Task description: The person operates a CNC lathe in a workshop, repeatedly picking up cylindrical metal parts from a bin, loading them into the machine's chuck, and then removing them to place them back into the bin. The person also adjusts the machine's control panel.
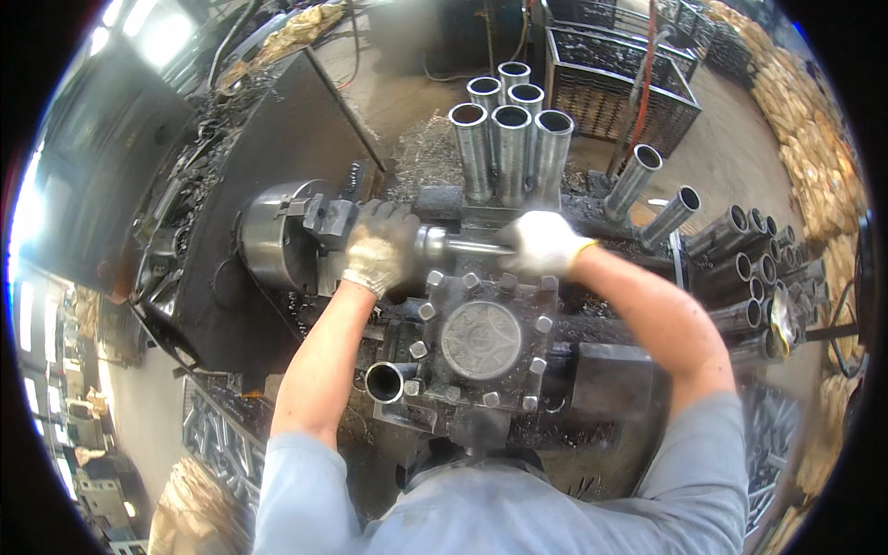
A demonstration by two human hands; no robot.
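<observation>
My left hand [379, 245], in a soiled, greyish glove, is closed round a shiny round metal piece [431, 242] beside the jaws [328, 222] of the lathe chuck [276, 239]. Most of that piece is hidden under my fingers. A thin steel rod [476, 247] runs rightward from it. On the rod's right end my right hand [548, 242], in a white glove smeared by motion, is closed. Just in front sits the square tool post [481, 339] with bolts round its edge. A short tube [385, 382] lies at its near left corner.
Several steel tubes [511, 139] stand upright behind my hands. More tubes [740, 268] lean in a cluster at the right. A metal mesh crate [620, 92] stands on the floor beyond. The machine's dark guard panel [268, 139] rises on the left. Metal chips litter the surfaces.
</observation>
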